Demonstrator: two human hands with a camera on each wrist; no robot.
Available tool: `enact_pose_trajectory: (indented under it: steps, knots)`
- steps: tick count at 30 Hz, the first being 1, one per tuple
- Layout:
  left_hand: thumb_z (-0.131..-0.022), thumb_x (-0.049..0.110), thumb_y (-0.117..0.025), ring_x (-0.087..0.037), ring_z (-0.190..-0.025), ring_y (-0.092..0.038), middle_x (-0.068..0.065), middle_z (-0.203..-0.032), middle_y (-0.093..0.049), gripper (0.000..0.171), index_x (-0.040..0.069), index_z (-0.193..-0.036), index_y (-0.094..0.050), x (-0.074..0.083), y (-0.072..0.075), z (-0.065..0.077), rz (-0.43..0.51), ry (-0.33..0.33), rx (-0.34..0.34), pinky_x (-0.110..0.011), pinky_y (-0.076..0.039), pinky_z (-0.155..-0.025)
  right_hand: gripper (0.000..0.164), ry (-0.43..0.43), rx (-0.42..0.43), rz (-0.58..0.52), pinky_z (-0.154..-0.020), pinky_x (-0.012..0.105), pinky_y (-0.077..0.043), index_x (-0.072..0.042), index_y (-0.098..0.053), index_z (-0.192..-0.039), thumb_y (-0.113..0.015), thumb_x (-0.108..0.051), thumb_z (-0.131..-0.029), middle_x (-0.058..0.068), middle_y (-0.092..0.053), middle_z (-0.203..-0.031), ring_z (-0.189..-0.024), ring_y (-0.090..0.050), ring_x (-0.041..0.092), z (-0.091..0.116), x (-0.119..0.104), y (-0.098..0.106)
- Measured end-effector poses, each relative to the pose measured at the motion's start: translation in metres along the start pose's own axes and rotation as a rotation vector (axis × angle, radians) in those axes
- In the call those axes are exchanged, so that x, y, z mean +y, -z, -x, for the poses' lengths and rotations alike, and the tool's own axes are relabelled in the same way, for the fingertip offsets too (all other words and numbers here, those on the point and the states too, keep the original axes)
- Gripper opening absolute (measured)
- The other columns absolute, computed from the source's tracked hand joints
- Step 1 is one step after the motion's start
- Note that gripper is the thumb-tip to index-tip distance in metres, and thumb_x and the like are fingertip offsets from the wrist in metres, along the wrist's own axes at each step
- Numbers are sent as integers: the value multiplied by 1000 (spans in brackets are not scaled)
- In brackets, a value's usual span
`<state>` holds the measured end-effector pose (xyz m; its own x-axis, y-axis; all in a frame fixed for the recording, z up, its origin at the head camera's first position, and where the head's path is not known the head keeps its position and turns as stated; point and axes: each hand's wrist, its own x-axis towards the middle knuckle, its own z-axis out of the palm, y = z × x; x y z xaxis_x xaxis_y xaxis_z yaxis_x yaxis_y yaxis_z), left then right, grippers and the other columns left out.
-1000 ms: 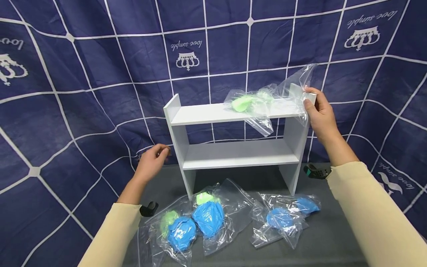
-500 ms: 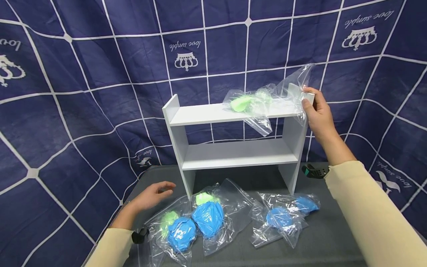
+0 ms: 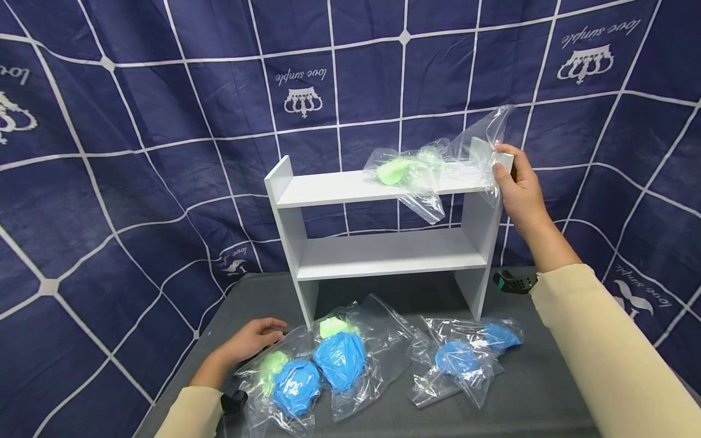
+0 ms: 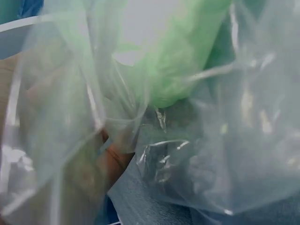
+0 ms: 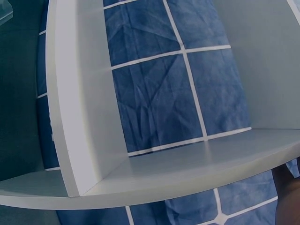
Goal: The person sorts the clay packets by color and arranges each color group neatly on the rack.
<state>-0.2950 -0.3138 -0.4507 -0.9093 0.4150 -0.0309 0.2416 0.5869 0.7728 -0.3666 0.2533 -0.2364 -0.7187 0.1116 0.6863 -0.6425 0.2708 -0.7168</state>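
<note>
A white two-tier shelf (image 3: 383, 252) stands on the dark tabletop. My right hand (image 3: 523, 188) grips its right side panel near the top, thumb in front; in the right wrist view, part of that hand (image 5: 288, 197) shows beside the panel. A clear plastic bag with light green contents (image 3: 394, 171) lies on the top board, its loose end reaching up by my right fingers; whether they also pinch it I cannot tell. My left hand (image 3: 253, 339), fingers loosely bent, is beside a clear bag with green and blue contents (image 3: 297, 387). In the left wrist view, plastic with a green lump (image 4: 183, 61) partly covers that hand.
Another clear bag with a blue lump (image 3: 341, 362) and green one sits before the shelf's left leg. A bag with blue pieces (image 3: 459, 358) lies before its right leg. A navy curtain with white lines (image 3: 372, 73) hangs behind and at both sides.
My left hand has come down from beside the shelf's left panel to the bag at the front left. The right hand keeps its hold on the shelf.
</note>
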Motion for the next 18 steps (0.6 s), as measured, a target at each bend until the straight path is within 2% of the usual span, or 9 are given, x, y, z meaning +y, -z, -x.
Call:
enact_pose_trajectory:
  steps: [5, 9, 12, 18]
  knots:
    - [-101, 14, -55, -12, -85, -71, -23, -100, -74, 38, -13, -128, -54, -5, -1, 1, 86, -1, -19, -25, -54, -67, 38, 0, 2, -13, -91, 15, -38, -25, -47, -143, -43, -19, -106, -4, -48, -141, -115, -46, 3, -1, 1, 0]
    - [-102, 8, -50, -10, -79, -68, -23, -98, -73, 35, -14, -129, -52, -7, -2, 4, 119, 0, 3, -25, -52, -65, 37, 3, 3, -28, -90, 15, -38, -25, -48, -143, -44, -19, -106, -9, -49, -136, -113, -47, 4, -1, 1, -1]
    - [-100, 2, -49, -7, -80, -65, -22, -100, -71, 33, -16, -128, -52, -9, 0, 7, 125, 4, -3, -23, -52, -69, 38, 6, -2, -37, -88, 16, -39, -26, -47, -143, -43, -19, -106, -11, -49, -135, -112, -47, 4, -1, 2, -1]
    - [-93, -8, -53, -5, -92, -65, -29, -110, -67, 37, -21, -128, -48, -14, 2, 12, 185, -57, -103, -20, -53, -76, 38, 12, -6, -21, -91, 16, -38, -24, -46, -144, -43, -19, -106, -2, -47, -143, -116, -46, 5, 0, 0, -1]
